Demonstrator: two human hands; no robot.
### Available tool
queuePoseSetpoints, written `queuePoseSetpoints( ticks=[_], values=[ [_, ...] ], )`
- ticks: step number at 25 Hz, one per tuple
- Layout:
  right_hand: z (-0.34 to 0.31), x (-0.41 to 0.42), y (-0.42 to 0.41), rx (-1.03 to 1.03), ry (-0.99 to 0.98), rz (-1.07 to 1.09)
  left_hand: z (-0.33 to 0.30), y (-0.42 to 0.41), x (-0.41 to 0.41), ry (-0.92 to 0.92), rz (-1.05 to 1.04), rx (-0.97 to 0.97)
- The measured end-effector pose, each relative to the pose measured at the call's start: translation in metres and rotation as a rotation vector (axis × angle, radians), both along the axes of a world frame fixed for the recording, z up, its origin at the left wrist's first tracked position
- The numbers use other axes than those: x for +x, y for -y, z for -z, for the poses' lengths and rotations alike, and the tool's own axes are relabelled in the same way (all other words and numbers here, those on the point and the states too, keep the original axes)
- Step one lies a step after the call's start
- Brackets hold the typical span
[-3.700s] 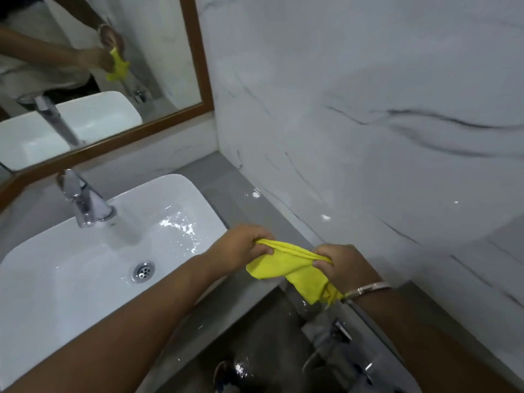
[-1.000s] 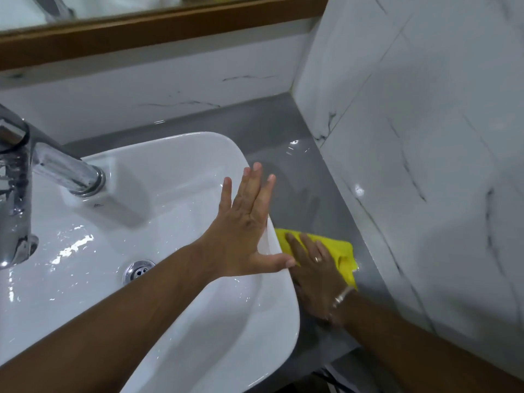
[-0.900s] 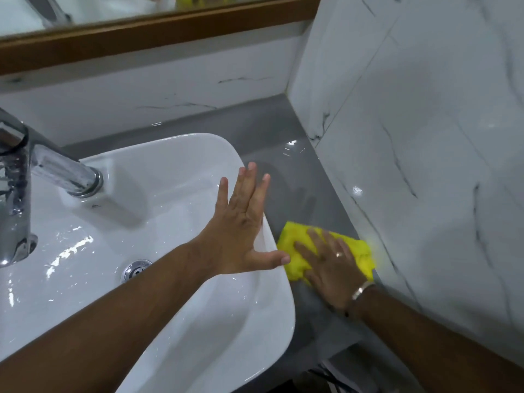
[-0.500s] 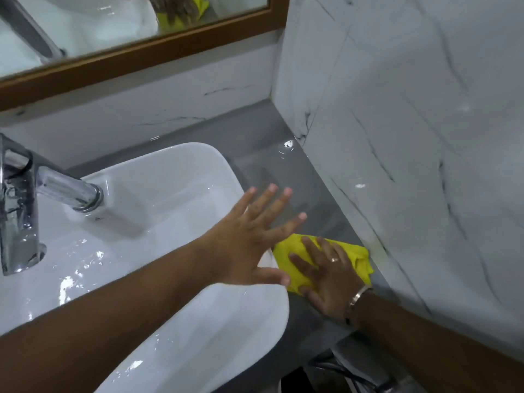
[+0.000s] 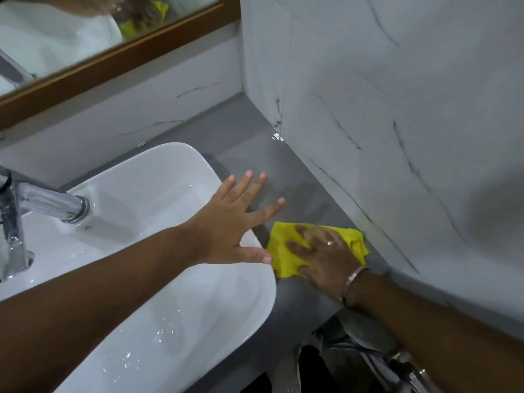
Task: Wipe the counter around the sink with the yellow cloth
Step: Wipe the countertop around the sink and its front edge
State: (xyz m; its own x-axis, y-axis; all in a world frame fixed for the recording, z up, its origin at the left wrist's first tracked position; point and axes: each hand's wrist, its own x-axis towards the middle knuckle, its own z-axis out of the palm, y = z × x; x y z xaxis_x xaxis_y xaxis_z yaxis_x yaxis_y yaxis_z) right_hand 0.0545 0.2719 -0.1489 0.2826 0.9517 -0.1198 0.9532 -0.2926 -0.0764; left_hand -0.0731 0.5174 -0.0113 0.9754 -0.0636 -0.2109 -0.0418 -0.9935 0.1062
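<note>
The yellow cloth (image 5: 283,252) lies flat on the grey counter (image 5: 255,148), in the narrow strip between the white sink (image 5: 158,177) and the marble side wall. My right hand (image 5: 323,256) presses down on the cloth, palm flat and fingers spread, with a ring and a metal bracelet on it. My left hand (image 5: 235,219) is open with its fingers apart, over the sink's right rim and reaching across the counter; it holds nothing.
A chrome tap (image 5: 42,205) stands at the sink's left. A wood-framed mirror (image 5: 119,52) runs along the back wall. The white marble wall (image 5: 397,137) closes the counter on the right. Chrome pipes (image 5: 397,361) show below the counter's front edge. Water drops lie in the basin.
The cloth went from being held in both hands to lying on the counter under my right hand, which has slid it along the strip. My left hand has shifted right over the rim.
</note>
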Motion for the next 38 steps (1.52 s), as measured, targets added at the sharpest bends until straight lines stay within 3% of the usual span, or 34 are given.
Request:
queuePoseSetpoints(
  ticks=[4,6,8,9,12,14,15,16,19,21,22,25,26,27,29,31,32,36,38],
  values=[
    [-0.009,0.008,-0.041,-0.056,-0.026,0.495,0.002,0.002,0.000,0.000,-0.019,0.000],
    [-0.005,-0.034,-0.051,-0.038,-0.051,0.349,0.002,0.001,0.001,0.008,-0.024,-0.012],
    [-0.006,-0.062,-0.019,-0.012,-0.073,0.076,0.002,0.001,0.000,0.006,-0.021,-0.025],
    [-0.010,-0.060,0.003,-0.007,-0.080,0.040,0.001,0.001,0.000,0.005,-0.023,-0.030],
    [-0.019,-0.022,0.019,-0.012,0.026,0.376,0.002,0.001,0.000,0.005,-0.032,-0.037],
    [-0.021,-0.012,-0.010,0.011,-0.013,0.672,0.002,0.001,0.000,0.002,-0.036,-0.034],
    [-0.020,-0.021,-0.026,0.032,-0.066,0.700,0.002,0.002,0.000,0.005,-0.039,-0.037],
    [-0.017,-0.038,-0.036,0.066,-0.092,0.623,0.002,0.001,0.000,0.004,-0.040,-0.041],
    [-0.005,-0.076,-0.008,0.052,-0.092,0.055,0.001,0.001,0.000,-0.004,-0.033,-0.028],
    [-0.005,-0.039,0.013,0.074,-0.068,-0.092,-0.001,0.001,0.000,-0.006,-0.031,-0.034],
    [-0.008,-0.019,0.014,0.061,-0.018,0.004,0.000,0.001,0.000,-0.009,-0.034,-0.033],
    [-0.021,-0.001,-0.003,0.042,-0.045,0.691,0.001,0.002,0.000,-0.013,-0.050,-0.006],
    [-0.020,-0.023,-0.011,0.052,-0.082,0.736,0.001,0.002,0.000,-0.011,-0.053,-0.004],
    [-0.014,-0.054,-0.015,0.096,-0.090,0.664,0.001,0.002,0.000,-0.013,-0.057,-0.005],
    [-0.009,-0.117,-0.005,0.038,-0.165,0.254,0.001,0.002,0.001,-0.019,-0.055,-0.008],
    [-0.007,-0.094,0.011,0.075,-0.161,-0.022,0.001,0.002,0.001,-0.014,-0.051,-0.010],
    [-0.006,-0.068,0.010,0.078,-0.112,0.008,0.000,0.002,0.000,-0.010,-0.053,-0.016],
    [-0.016,-0.012,0.002,0.044,-0.037,0.698,-0.001,0.002,-0.001,0.000,-0.056,-0.040],
    [-0.006,-0.050,0.004,0.104,-0.020,0.618,-0.001,0.002,-0.001,0.007,-0.055,-0.052]
  ],
)
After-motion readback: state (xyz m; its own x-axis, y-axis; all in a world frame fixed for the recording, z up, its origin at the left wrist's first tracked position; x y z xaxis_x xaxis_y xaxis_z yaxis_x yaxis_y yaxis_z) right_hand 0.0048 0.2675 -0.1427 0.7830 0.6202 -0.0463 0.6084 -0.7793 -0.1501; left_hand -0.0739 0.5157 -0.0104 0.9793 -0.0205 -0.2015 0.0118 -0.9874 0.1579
